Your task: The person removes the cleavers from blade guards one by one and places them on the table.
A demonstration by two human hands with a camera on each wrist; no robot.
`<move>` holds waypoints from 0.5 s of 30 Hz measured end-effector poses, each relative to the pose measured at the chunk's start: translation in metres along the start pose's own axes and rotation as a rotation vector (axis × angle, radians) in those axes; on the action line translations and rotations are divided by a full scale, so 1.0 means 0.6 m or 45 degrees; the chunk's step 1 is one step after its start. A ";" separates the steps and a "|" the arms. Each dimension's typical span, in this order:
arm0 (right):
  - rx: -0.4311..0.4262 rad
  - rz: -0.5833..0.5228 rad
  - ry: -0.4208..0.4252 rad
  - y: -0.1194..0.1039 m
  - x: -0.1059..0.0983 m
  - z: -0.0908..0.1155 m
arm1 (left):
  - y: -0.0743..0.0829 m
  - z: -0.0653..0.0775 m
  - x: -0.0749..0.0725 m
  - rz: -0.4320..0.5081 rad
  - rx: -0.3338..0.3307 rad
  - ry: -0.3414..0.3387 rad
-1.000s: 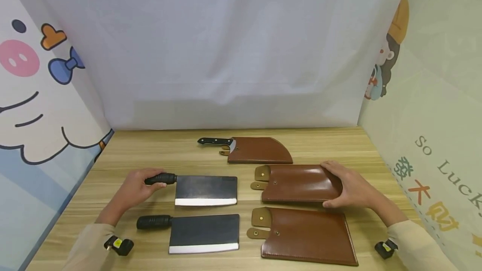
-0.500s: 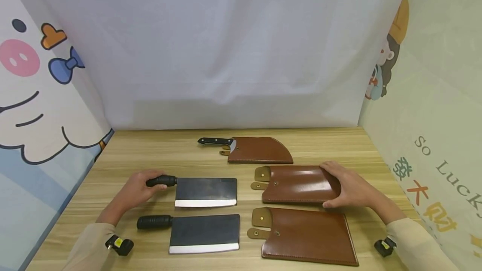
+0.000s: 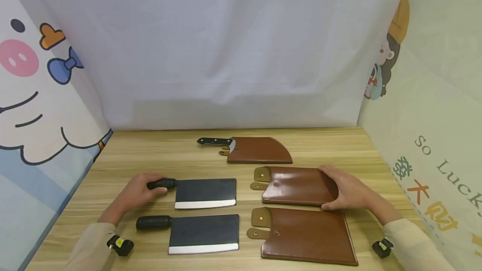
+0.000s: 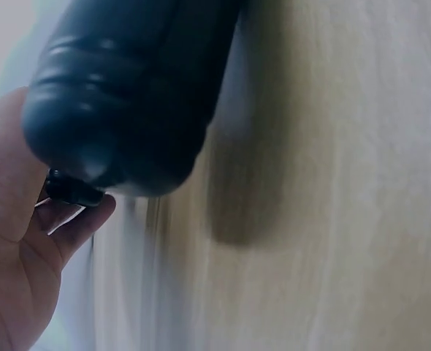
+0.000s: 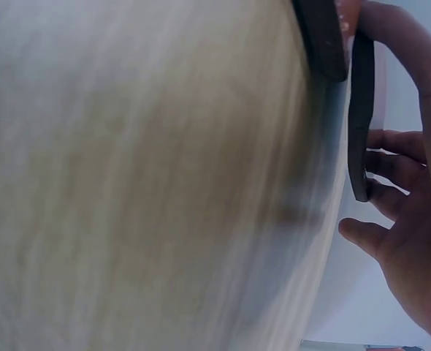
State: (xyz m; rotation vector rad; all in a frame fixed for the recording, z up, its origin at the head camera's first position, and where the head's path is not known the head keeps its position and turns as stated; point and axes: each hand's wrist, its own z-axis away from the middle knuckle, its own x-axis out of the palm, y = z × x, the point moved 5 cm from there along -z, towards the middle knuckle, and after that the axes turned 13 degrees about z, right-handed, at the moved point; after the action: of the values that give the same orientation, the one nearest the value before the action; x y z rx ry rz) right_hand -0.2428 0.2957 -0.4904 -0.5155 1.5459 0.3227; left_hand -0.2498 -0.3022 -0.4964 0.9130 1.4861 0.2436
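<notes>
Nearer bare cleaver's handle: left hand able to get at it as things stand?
Likely not yet: the left hand holds the farther bare cleaver, though nothing covers the nearer handle.

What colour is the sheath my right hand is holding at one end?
The sheath is reddish brown with a glossy shine, which shows best in the head view.

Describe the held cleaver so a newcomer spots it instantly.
On the wood-grain table, look left of the two nearer brown sheaths. The held cleaver is just beyond a similar nearer cleaver. Only the held one has its black handle in the left grip.
</notes>
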 end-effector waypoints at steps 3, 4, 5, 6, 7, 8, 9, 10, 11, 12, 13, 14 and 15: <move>0.008 0.008 -0.023 0.001 0.004 0.001 | -0.004 0.001 0.002 -0.012 -0.014 -0.005; 0.011 0.009 -0.029 0.002 0.005 0.002 | -0.006 0.001 0.002 -0.016 -0.010 -0.007; 0.013 0.008 -0.035 0.002 0.006 0.003 | -0.007 0.001 0.003 -0.020 -0.007 -0.007; 0.015 0.007 -0.042 0.002 0.006 0.003 | -0.007 0.001 0.003 -0.023 -0.001 -0.010; 0.017 0.005 -0.048 0.003 0.007 0.004 | -0.008 0.001 0.004 -0.027 0.001 -0.012; 0.019 0.002 -0.051 0.003 0.007 0.004 | -0.008 0.001 0.004 -0.031 0.004 -0.017; 0.020 0.000 -0.056 0.003 0.008 0.005 | -0.009 0.001 0.005 -0.035 0.006 -0.021; 0.021 -0.004 -0.060 0.003 0.008 0.005 | -0.009 0.001 0.005 -0.036 0.005 -0.027; 0.020 -0.006 -0.064 0.003 0.008 0.005 | -0.009 0.000 0.005 -0.039 0.006 -0.032; 0.018 -0.005 -0.068 0.002 0.007 0.005 | -0.009 0.000 0.005 -0.040 0.005 -0.038; 0.014 -0.005 -0.074 0.002 0.006 0.005 | -0.009 0.000 0.005 -0.040 0.001 -0.043; 0.014 -0.005 -0.079 0.002 0.005 0.005 | -0.009 -0.001 0.005 -0.037 -0.005 -0.050; 0.014 -0.006 -0.085 0.002 0.003 0.005 | -0.010 -0.001 0.004 -0.032 -0.010 -0.059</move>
State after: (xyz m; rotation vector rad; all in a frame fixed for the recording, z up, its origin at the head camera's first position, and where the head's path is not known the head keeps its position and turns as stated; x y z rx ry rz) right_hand -0.2407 0.2982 -0.4927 -0.4948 1.4806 0.3243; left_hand -0.2525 -0.3039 -0.5020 0.8873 1.4518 0.2084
